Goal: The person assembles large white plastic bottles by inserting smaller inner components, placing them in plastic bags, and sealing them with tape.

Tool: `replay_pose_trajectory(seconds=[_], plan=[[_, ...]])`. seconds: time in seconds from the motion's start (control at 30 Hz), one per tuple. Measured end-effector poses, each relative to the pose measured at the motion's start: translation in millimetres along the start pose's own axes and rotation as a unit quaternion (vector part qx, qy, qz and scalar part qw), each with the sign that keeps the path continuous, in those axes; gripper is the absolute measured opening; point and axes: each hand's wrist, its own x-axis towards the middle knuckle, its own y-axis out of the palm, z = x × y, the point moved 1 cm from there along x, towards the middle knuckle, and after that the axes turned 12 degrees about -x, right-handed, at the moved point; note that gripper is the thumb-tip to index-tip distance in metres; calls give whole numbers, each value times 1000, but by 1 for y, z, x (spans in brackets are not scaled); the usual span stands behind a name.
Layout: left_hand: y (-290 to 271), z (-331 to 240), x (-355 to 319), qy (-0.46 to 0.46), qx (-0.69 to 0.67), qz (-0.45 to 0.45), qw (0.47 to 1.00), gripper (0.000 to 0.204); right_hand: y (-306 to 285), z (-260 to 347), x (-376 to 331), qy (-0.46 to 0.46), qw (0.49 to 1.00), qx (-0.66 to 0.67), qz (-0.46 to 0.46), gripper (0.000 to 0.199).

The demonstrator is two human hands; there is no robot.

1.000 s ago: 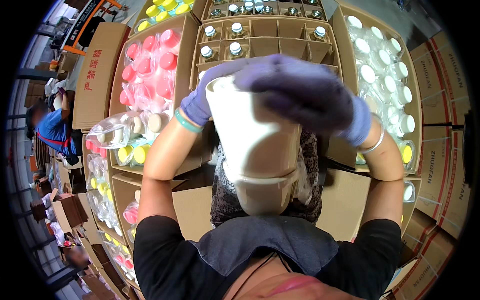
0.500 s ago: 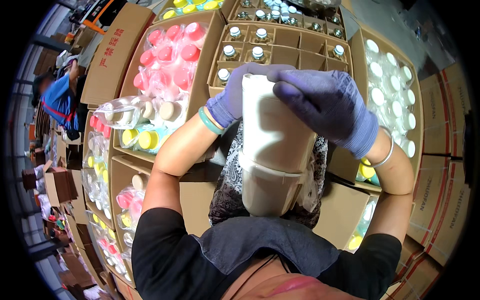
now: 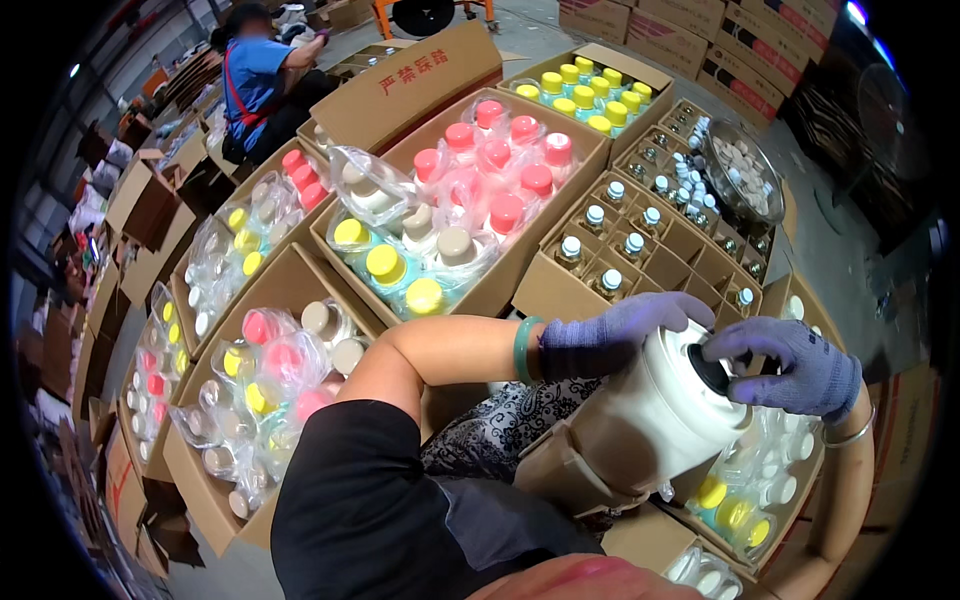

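Observation:
A big white cylindrical container (image 3: pixel 650 415) leans across my lap, with a wider band round its lower part. Its top end tilts up to the right and carries a round black part (image 3: pixel 711 368), which looks like a cap or an opening. My left hand (image 3: pixel 640 330), in a purple knit glove, is closed round the upper rim. With curved fingers my gloved right hand (image 3: pixel 785 367) grips at the black part, its fingertips on the edge. The underside of the container is hidden.
An open carton (image 3: pixel 330 225) of pink-, yellow- and beige-capped bottles stands left of centre. Ahead, a divided carton (image 3: pixel 545 285) holds small glass bottles with pale blue caps. A metal bowl (image 3: pixel 775 205) lies beyond. Another person (image 3: pixel 255 80) sits at far left.
My view has swung left. The container has gone from upright to tilted right, and its black part now shows. My right hand has shifted from its side to that black part.

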Motion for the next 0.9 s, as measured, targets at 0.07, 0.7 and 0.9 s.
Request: replay_pose_trajectory(seconds=[0.07, 0.7, 0.9], plan=[[7, -1, -5, -7, -29, 1, 1000, 44, 3, -1, 1, -65, 997, -40, -18, 38], [23, 14, -1, 113, 189, -151, 964, 32, 27, -8, -7, -19, 971, -236, -42, 29], [30, 34, 16, 166, 313, -106, 929, 30, 24, -14, 10, 271, 911, -236, 203, 33]])
